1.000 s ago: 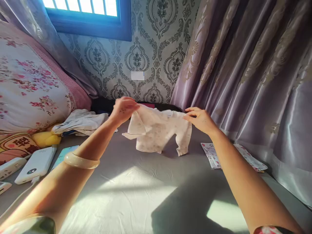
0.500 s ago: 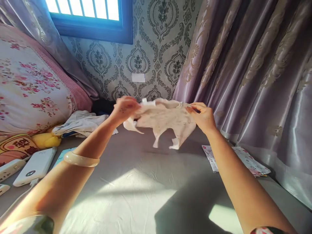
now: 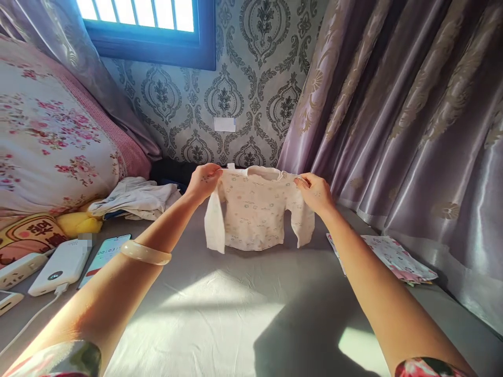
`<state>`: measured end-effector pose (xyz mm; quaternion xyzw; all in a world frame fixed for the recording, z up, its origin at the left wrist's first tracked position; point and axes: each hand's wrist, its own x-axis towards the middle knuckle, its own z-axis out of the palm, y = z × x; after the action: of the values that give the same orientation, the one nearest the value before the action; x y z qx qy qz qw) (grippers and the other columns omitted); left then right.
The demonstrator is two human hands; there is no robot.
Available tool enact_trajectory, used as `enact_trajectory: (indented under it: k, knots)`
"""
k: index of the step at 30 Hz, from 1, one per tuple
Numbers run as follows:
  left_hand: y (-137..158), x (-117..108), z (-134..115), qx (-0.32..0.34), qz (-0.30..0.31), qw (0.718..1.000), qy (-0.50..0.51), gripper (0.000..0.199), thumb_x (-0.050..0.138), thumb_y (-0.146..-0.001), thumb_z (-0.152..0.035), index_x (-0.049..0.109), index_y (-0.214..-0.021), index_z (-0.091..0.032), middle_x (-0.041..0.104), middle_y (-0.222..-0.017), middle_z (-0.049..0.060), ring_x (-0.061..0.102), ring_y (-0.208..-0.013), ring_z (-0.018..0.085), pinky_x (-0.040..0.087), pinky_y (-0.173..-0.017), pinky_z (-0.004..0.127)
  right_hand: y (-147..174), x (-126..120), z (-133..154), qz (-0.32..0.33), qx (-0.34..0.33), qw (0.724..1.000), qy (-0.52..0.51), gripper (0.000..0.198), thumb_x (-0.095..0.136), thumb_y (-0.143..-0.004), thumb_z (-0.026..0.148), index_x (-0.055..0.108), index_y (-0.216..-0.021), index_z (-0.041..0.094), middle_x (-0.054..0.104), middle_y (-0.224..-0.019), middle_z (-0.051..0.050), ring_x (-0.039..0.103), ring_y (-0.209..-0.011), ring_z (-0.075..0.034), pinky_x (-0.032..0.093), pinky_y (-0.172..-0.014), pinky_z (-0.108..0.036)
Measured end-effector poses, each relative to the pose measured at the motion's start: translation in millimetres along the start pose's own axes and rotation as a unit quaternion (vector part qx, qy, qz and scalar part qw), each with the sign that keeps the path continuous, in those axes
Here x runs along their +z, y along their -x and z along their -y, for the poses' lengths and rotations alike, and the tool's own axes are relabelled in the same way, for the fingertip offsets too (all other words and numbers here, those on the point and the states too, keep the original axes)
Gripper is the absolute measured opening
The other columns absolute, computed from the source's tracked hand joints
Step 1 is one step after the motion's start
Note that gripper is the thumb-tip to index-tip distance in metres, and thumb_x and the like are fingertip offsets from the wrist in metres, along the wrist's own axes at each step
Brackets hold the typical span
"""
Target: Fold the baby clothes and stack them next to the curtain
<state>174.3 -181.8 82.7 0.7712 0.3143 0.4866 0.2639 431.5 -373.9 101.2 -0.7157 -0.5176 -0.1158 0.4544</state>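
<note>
A small white long-sleeved shirt [image 3: 255, 209] with a fine scattered print hangs upright between my hands, its neckline at the top and both sleeves dangling. My left hand [image 3: 205, 180] is closed on the shoulder at the left, close to a small white tag on the seam. At the other shoulder, my right hand [image 3: 314, 191] pinches the cloth between thumb and fingers. The shirt's lower hem hangs just over the grey bed sheet [image 3: 196, 298]; whether it touches I cannot tell.
Folded printed clothes [image 3: 396, 256] lie at the right near the curtain [image 3: 377, 115]. To the left are a pile of pale clothes [image 3: 135, 196], a phone [image 3: 104, 256], a white power bank [image 3: 61, 267] with a cable, a power strip [image 3: 21, 269] and a yellow cushion [image 3: 78, 224].
The shirt was blurred and flung up with its hem and sleeves swinging; now it hangs straight down, spread out. My hands have moved slightly closer together, both still gripping it.
</note>
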Motion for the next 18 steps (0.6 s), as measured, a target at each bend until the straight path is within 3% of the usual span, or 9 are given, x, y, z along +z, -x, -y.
enact_trajectory:
  k: [5,10,14,18]
  knots:
    - [17,6,-13,-0.017,-0.060,0.997,-0.053,0.026,0.043,-0.086,-0.031,0.064,-0.095,-0.016,0.063,-0.078,0.004,0.056,-0.073,0.017,0.041,-0.067,0.027,9,7,2,-0.031,-0.079,0.996,0.036,0.028,0.047,-0.089,0.038,0.067,-0.095,0.019,0.068,-0.092,-0.008,0.060,-0.087,-0.022,0.044,-0.078,-0.032]
    - [42,-3,-25,0.056,-0.114,0.987,-0.099,0.025,0.040,-0.091,-0.029,0.061,-0.100,-0.018,0.062,-0.086,0.005,0.056,-0.084,0.018,0.042,-0.075,0.029,25,4,2,-0.046,-0.132,0.988,0.061,0.028,0.045,-0.093,0.038,0.066,-0.099,0.021,0.064,-0.096,-0.009,0.059,-0.088,-0.022,0.045,-0.078,-0.033]
    - [61,-26,-31,0.105,-0.087,0.985,-0.109,0.028,0.042,-0.093,-0.033,0.063,-0.102,-0.018,0.063,-0.091,0.004,0.055,-0.084,0.017,0.043,-0.073,0.027,42,-15,12,-0.029,-0.146,0.988,0.042,0.027,0.049,-0.093,0.041,0.067,-0.098,0.022,0.064,-0.094,-0.007,0.060,-0.085,-0.021,0.046,-0.078,-0.032]
    - [80,-56,-38,0.081,-0.038,0.995,-0.039,0.029,0.050,-0.091,-0.036,0.066,-0.107,-0.018,0.064,-0.084,0.001,0.053,-0.073,0.013,0.040,-0.061,0.024,61,-41,29,0.016,-0.106,0.994,-0.021,0.030,0.057,-0.089,0.048,0.070,-0.097,0.022,0.066,-0.091,-0.005,0.059,-0.073,-0.017,0.047,-0.071,-0.031]
